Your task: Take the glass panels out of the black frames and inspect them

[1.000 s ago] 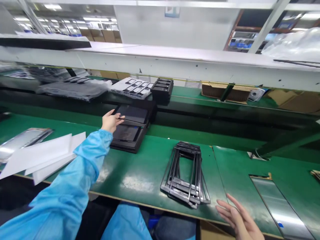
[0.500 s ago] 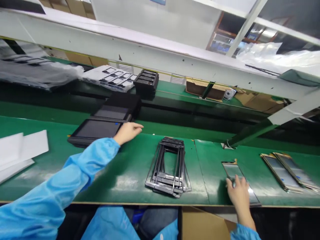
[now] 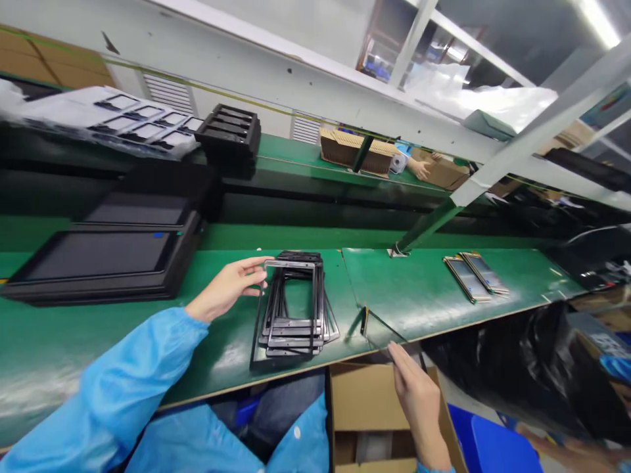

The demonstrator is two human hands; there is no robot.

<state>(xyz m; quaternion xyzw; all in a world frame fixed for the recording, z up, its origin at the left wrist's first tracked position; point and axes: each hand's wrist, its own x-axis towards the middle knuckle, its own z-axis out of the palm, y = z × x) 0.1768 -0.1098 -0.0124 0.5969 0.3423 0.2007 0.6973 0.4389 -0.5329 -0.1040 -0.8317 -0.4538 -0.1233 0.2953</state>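
A stack of black rectangular frames (image 3: 296, 325) lies on the green bench (image 3: 434, 289) in front of me. My left hand (image 3: 227, 288), in a blue sleeve, pinches the top-left corner of the uppermost frame (image 3: 257, 328), which sits slightly raised and askew from the stack. My right hand (image 3: 417, 387) is at the bench's front edge, its fingers closed on the edge of a thin reflective screen panel (image 3: 377, 327) that is tilted up off the bench.
Black trays with dark screens (image 3: 98, 259) lie at the left. Two more panels (image 3: 474, 273) rest to the right. An open cardboard box (image 3: 365, 401) stands under the bench edge. At the back are stacked black trays (image 3: 229, 131), cartons, and another person's hand (image 3: 420, 168).
My left hand left the black trays and took hold of the top frame of the stack. My right hand lifted the panel from flat on the bench to the front edge. The view swung right.
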